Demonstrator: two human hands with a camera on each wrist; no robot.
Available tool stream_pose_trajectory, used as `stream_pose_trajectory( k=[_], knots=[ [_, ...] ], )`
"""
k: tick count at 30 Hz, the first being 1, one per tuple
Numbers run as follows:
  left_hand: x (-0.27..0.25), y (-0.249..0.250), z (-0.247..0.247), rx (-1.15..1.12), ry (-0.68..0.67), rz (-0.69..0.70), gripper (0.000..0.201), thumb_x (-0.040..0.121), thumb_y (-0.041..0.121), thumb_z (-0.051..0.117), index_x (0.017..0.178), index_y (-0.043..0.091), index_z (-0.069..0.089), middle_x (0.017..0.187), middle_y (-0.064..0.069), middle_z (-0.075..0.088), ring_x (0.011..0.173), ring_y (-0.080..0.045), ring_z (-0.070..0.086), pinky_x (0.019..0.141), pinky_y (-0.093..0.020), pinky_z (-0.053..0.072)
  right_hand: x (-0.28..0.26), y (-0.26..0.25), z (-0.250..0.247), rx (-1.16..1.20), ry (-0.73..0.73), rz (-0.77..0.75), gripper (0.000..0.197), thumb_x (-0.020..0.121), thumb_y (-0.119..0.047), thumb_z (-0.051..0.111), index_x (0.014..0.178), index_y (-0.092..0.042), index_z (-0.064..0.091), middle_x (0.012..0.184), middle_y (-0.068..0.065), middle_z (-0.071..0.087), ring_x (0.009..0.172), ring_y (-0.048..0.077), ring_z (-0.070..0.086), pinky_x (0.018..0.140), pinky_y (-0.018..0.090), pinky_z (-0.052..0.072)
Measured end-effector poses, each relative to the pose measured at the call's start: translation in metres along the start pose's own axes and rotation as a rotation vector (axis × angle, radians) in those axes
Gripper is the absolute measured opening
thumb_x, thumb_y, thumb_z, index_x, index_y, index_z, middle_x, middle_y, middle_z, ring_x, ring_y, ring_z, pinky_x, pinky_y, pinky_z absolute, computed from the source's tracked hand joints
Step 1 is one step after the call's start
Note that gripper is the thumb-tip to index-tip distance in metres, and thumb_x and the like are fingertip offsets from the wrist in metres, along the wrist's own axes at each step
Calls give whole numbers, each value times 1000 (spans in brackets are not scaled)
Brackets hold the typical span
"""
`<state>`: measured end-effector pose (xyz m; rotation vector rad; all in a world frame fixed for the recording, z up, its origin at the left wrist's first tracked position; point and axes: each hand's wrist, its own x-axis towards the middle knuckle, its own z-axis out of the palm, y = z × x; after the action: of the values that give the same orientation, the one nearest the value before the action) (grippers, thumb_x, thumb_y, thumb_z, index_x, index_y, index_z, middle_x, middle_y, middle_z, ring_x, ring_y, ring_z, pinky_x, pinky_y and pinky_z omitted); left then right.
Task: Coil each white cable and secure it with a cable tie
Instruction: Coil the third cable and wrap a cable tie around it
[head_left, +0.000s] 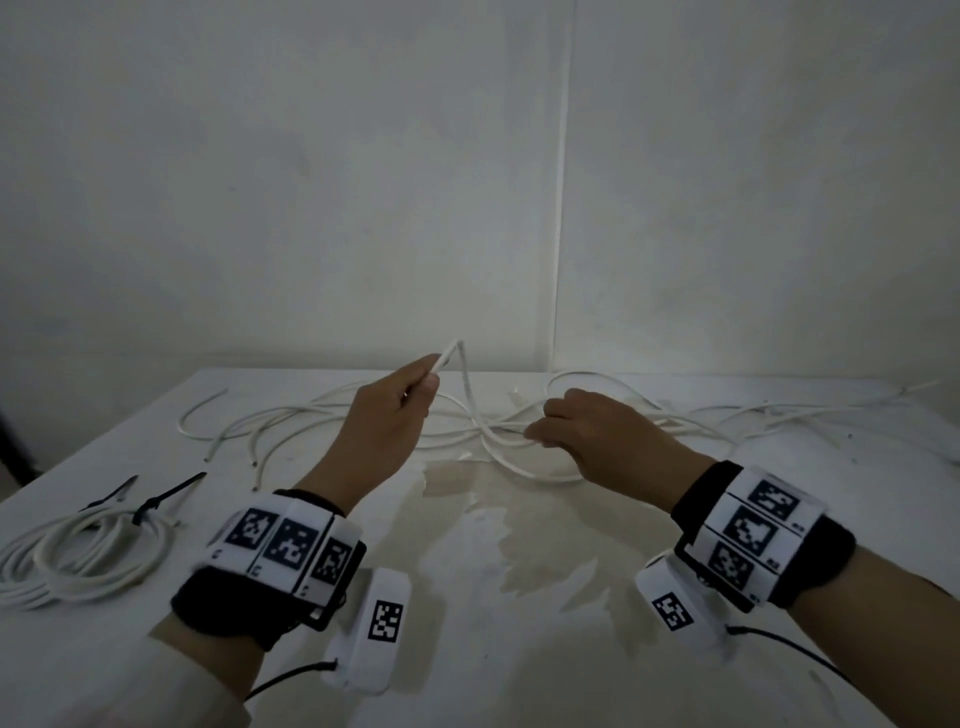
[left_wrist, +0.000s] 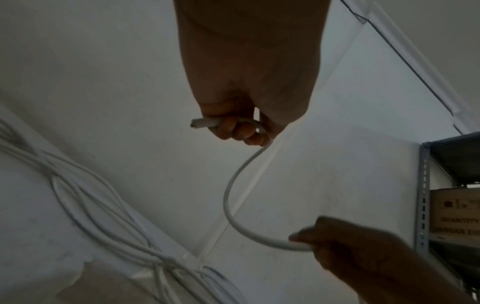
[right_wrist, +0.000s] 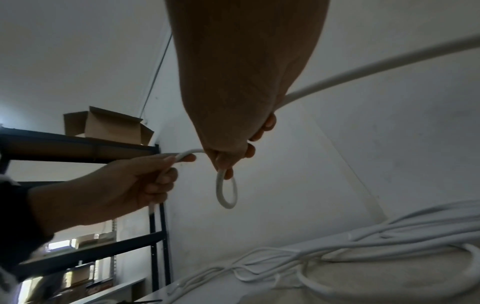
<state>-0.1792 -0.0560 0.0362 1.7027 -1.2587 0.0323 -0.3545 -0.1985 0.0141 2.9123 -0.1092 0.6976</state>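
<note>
Left hand (head_left: 387, 421) is raised above the table (head_left: 519, 597), fingers curled round a white cable (head_left: 470, 395) near its cut end. In the head view the end sticks up and away from the person, past the thumb; in the left wrist view the stub (left_wrist: 205, 123) pokes out sideways from the fist. From the grip the cable bends sharply at the top, then drops down and to the right toward the right hand.

Right hand (head_left: 587, 436) sits lower, just above the table, fingers curled round the same cable further along. Right wrist view shows a small loop (right_wrist: 226, 192) hanging below the fist, and the cable (right_wrist: 376, 65) running on out of the back of the hand, up and to the right.

The span between the hands is a loose S-curve, long axis roughly left-to-right, sloping down toward the right hand.

More loose cables (head_left: 291, 421) lie in a tangle across the far half of the table, mostly left-to-right, several cut ends pointing toward the near-left.

Near-left corner: a finished coil (head_left: 78, 556) lying flat, a black cable tie (head_left: 166, 493) round its far side with the tail pointing up and away to the right. A second black tie (head_left: 111, 493) lies just beside it; whether it touches the coil I cannot tell.

Brownish stained patch (head_left: 493, 519) on the table between the forearms.
</note>
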Motion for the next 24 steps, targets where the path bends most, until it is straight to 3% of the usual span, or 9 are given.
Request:
stream_pose_trajectory(
  k=[1,3,7,9,11,12,15,18,24],
  knots=[
    [0,2,3,-9,-23,-2,29,97,17,41,120,17,59,63,8,47,51,12,46,52,-5,35,2,-4,-2,34,35,-28,10,79,-4,57,78,-10,65,66,4,59,57,20,50,45,25,40],
    [-2,5,9,-12,-71,-11,27,97,15,42,115,18,62,66,9,48,51,9,46,53,-6,35,8,-12,-6,68,100,-56,21,85,-15,43,76,-10,61,68,4,59,62,16,42,52,26,34],
    [-9,7,22,-47,-210,-35,25,97,14,41,96,16,66,77,10,60,57,1,49,59,-12,37,20,-20,-9,127,197,-41,27,88,-19,43,76,-5,62,74,10,55,63,19,43,56,30,32],
    [-14,9,28,-101,-262,-26,31,96,22,39,85,15,67,80,0,66,62,-7,52,63,-18,38,24,-19,-10,210,229,15,30,88,-22,43,78,-2,64,74,11,54,64,16,42,58,30,34],
    [-15,11,31,-153,-256,-42,41,89,37,34,75,15,65,80,-14,65,70,-25,54,64,-25,38,26,-15,-11,286,263,82,28,88,-23,45,80,-2,63,75,10,55,68,12,41,60,29,36],
    [-15,13,31,-177,-252,-61,46,89,43,34,74,13,65,78,-15,64,69,-28,52,65,-28,38,26,-12,-11,312,272,115,25,88,-23,47,81,-3,61,76,8,55,69,11,41,61,28,36],
    [-12,16,31,-187,-283,-84,37,97,37,39,76,16,63,66,5,58,67,-17,48,61,-21,35,29,-8,-12,354,255,173,19,88,-19,53,80,-3,61,76,4,55,69,10,44,61,20,33],
    [-10,15,31,-221,-298,-103,28,98,27,39,84,18,62,66,7,50,66,-11,44,55,-11,32,36,-9,-18,419,154,280,14,91,-13,54,84,-3,62,80,-4,52,72,12,46,63,14,33],
    [-7,14,20,-306,-269,-124,33,98,27,36,80,23,63,62,7,43,51,5,41,53,-7,32,38,-20,-20,524,15,384,22,97,-22,43,95,-15,63,89,-4,58,81,16,53,75,32,40]
  ],
)
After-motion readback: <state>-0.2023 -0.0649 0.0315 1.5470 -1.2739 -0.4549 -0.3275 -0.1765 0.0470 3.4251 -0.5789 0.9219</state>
